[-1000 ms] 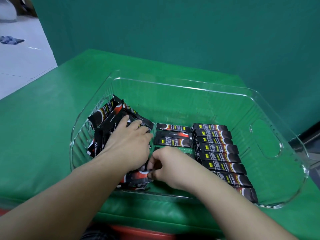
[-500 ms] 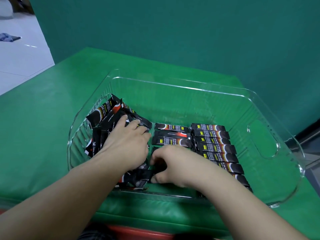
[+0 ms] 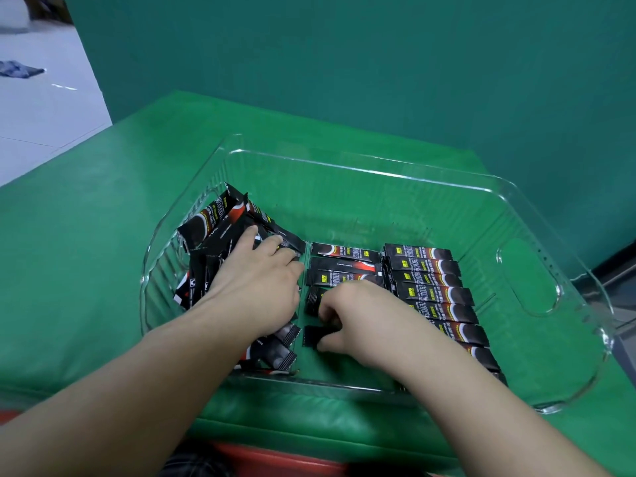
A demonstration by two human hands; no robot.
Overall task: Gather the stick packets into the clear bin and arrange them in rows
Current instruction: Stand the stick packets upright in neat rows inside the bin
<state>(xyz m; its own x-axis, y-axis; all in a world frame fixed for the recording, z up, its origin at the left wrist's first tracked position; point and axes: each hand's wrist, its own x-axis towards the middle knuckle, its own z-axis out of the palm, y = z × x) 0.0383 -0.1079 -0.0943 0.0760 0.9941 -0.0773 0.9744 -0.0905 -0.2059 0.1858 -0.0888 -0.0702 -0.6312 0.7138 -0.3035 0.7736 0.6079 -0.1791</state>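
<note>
The clear bin (image 3: 378, 172) sits on the green table and holds black stick packets. A loose pile of packets (image 3: 213, 222) leans against its left wall, and my left hand (image 3: 256, 287) lies flat on that pile with fingers spread. A full row of packets (image 3: 430, 280) runs down the bin's right half. A shorter middle row (image 3: 344, 258) lies beside it. My right hand (image 3: 358, 318) is over the near end of the middle row, thumb and fingers pinching a stick packet (image 3: 311, 335) lying on the bin floor.
The green padded table (image 3: 86, 253) reaches its left edge near the white floor (image 3: 34, 108). A teal wall (image 3: 344, 63) stands behind. The bin's right end has a cut-out handle (image 3: 526, 277). A red edge (image 3: 268, 459) shows below the table front.
My right hand has drawn a packet from the near end of the loose pile rightward into the middle row. My left hand has stayed on the pile.
</note>
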